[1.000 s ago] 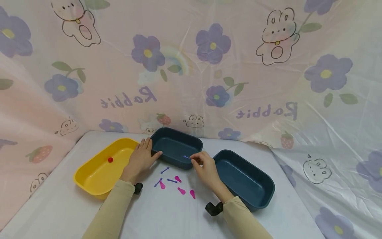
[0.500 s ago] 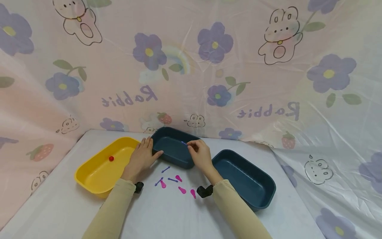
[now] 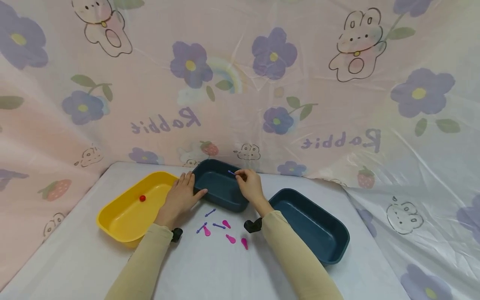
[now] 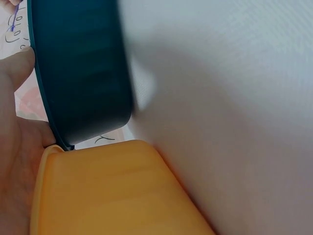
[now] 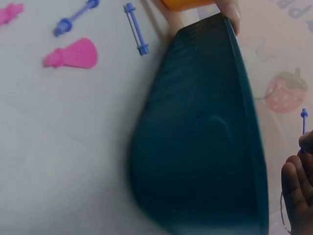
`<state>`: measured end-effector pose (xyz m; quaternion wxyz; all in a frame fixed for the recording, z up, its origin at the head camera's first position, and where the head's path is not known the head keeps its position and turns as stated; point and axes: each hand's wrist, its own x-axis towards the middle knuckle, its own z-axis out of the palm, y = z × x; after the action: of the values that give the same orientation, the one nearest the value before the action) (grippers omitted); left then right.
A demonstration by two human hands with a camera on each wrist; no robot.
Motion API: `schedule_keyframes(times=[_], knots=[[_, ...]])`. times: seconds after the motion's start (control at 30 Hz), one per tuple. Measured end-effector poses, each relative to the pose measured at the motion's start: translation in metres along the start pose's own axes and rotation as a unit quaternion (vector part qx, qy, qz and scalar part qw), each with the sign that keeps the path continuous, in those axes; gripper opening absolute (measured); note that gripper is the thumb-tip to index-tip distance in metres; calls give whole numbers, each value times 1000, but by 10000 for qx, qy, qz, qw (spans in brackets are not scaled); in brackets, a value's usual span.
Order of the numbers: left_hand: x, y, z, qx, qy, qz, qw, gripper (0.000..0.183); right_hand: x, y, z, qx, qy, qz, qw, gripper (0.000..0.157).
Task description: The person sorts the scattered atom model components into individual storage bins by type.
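Purple in colour, a thin stick (image 3: 232,172) was pinched near one end by the right hand (image 3: 250,185), thumb and fingertips being closed on it with no gap seen. From the grip it was pointed left and slightly far, roughly in line with the long sides of the far dark-blue basin (image 3: 219,187). It appeared to be held over that basin's far right part, higher than its rim (image 5: 252,127) and apart from it. By the left hand (image 3: 181,198), with fingers outstretched and thumb spread, the basin's left end was touched; nothing was seen to be gripped there, and the stick was much nearer to the right hand.

On the near side, three loose purple sticks (image 3: 210,213) and four pink pieces (image 3: 230,239) were scattered on the white cloth (image 3: 202,271). A red ball (image 3: 142,198) was contained in the yellow basin (image 3: 120,223) at left; a second dark-blue basin (image 3: 315,225) was placed at right.
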<state>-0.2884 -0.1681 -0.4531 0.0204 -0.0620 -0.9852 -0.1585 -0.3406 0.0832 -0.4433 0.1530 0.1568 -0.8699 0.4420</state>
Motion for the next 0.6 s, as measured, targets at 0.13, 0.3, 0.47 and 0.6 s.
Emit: schedule_keyframes(times=[0.13,0.3,0.47,0.6], knots=[[-1,0,1,-32,-73,-89,9999,92,7,5,4,-29,-14,94,10000,13],[0,1,3,43,-71,-105,9999,92,12,11,8,-78,-163,230,9996,13],[0,0,4,59,-68,-63,9999,92,14,15,11,-146,-232,345,9990,13],[0,0,3,99,-39,-85,9999,92,16,16,11,-146,-249,302,9991,14]])
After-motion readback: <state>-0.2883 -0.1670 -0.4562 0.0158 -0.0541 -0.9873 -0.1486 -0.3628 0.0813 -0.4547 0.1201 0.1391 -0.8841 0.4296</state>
